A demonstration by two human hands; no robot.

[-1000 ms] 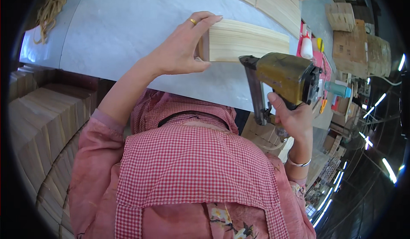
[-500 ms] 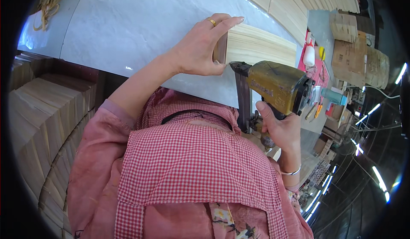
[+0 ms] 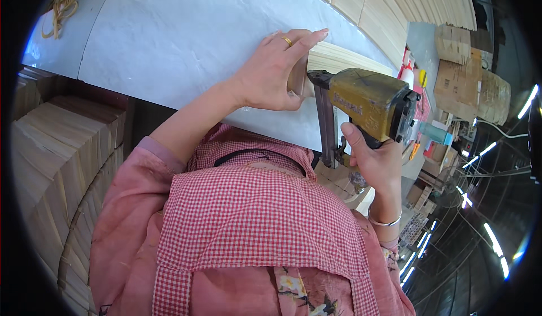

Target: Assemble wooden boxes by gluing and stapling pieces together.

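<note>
My left hand [image 3: 270,72] wears a gold ring and is closed around the end of a wooden piece, thumb on the near side and fingers on the far side. Under them shows a short, darker end board [image 3: 297,77], set against a pale, long-grained board [image 3: 347,58] that runs off to the right. My right hand [image 3: 377,160] grips the handle of a worn yellow and black nail gun [image 3: 364,98]. Its black nose lies over the wood beside the left hand's fingers, hiding part of the pale board. Whether the nose touches the wood, I cannot tell.
The work stands on a pale, glossy tabletop [image 3: 169,39]. Rows of thin boards [image 3: 361,2] lie along its far side. At the right are a white bottle [image 3: 407,74] and cardboard boxes [image 3: 460,81]. Stacked wood [image 3: 62,146] fills the lower left, near my elbow.
The nail gun has shifted up over the wood and now covers more of the pale board. My left hand and the wood have moved slightly right and nearer.
</note>
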